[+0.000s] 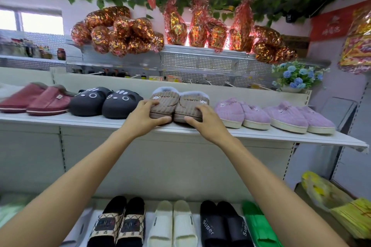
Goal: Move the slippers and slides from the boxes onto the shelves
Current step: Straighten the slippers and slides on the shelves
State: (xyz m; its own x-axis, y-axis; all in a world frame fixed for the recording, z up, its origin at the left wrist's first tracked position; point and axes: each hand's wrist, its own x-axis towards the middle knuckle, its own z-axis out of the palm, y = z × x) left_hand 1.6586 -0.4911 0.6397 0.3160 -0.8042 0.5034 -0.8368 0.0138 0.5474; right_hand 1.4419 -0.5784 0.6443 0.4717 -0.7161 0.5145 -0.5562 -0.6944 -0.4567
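Note:
A pair of brown corduroy slippers (pixel 179 104) stands on the upper white shelf (pixel 281 136), toes toward me. My left hand (pixel 143 116) grips the left slipper, fingers over its top and thumb along its sole. The right slipper is held the same way by my right hand (pixel 204 118). Beside them on this shelf stand maroon slippers (pixel 38 99), black face slippers (pixel 106 102) and two pairs of purple slippers (pixel 275 114). On the lower shelf sit patterned slides (pixel 118 224), white slides (pixel 172 224), black slides (pixel 224 226) and a green slide (pixel 259 228).
Foil-wrapped red and gold bundles (pixel 120 30) fill the top metal shelf. A pot of blue flowers (pixel 297 77) stands at the upper shelf's right end. Yellow packets (pixel 329 196) lie low on the right. Green leaves hang overhead.

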